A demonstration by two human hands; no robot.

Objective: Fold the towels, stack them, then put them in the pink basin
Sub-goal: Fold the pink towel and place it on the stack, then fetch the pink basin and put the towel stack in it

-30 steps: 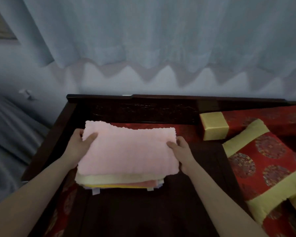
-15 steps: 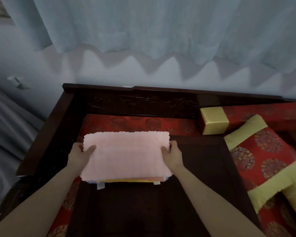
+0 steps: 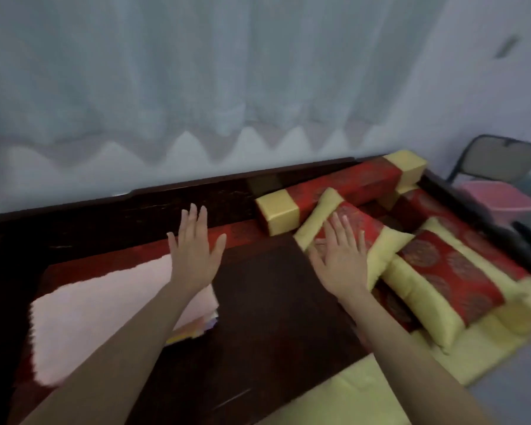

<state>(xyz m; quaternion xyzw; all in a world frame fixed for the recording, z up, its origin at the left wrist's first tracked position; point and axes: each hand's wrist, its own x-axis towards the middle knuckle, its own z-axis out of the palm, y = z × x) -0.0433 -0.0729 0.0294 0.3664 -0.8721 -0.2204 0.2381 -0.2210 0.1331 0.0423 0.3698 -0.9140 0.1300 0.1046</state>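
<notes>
Both the left hand (image 3: 193, 253) and the right hand (image 3: 342, 259) hang flat with fingers spread, holding nothing, above the dark wooden platform (image 3: 273, 302). The stack of folded towels (image 3: 105, 314) lies at the platform's left edge, under the left forearm. The pink basin (image 3: 500, 200) sits well apart, past the far right corner, beyond the red and yellow cushions (image 3: 442, 271). The likely risk is the carry: lifted loosely over those cushions, the layers could slide or splay open.

Cushions (image 3: 451, 268) before pink basin (image 3: 500, 200)
</notes>
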